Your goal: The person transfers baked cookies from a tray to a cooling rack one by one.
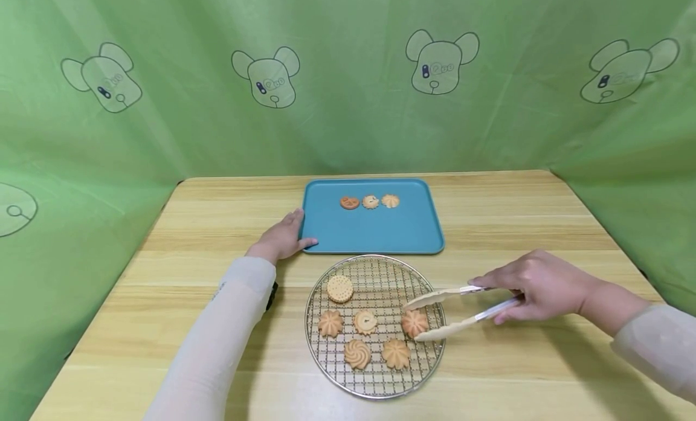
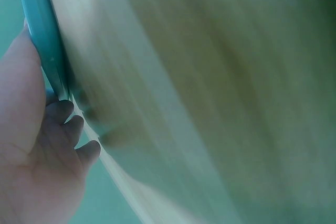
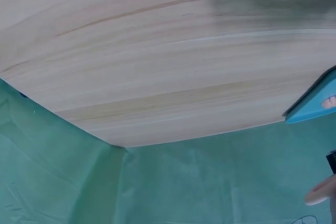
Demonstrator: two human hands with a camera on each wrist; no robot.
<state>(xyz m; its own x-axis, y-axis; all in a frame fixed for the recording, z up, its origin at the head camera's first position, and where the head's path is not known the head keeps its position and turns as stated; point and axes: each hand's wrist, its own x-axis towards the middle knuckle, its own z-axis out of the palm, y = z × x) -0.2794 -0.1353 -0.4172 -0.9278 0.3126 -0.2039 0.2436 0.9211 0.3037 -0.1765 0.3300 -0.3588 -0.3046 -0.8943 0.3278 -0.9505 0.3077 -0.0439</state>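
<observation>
My right hand (image 1: 549, 286) holds a pair of tongs (image 1: 446, 330) with pale, scalloped tips. The tips stand apart on either side of a reddish-brown flower-shaped cookie (image 1: 415, 323); whether both touch it I cannot tell. That cookie is at the right of a round wire cooling rack (image 1: 375, 392), among several others, including a round dotted cookie (image 1: 339, 289) and a swirl cookie (image 1: 357, 354). My left hand (image 1: 283, 235) grips the left edge of a blue tray (image 1: 375, 234), its thumb over the rim. In the left wrist view the fingers (image 2: 63, 111) curl beside the tray's edge.
Three cookies (image 1: 370, 202) lie in a row near the back of the tray, which stands just behind the rack. Both are on a wooden table (image 1: 522, 221). A green curtain (image 1: 353, 131) with mouse-like drawings hangs behind and at the sides.
</observation>
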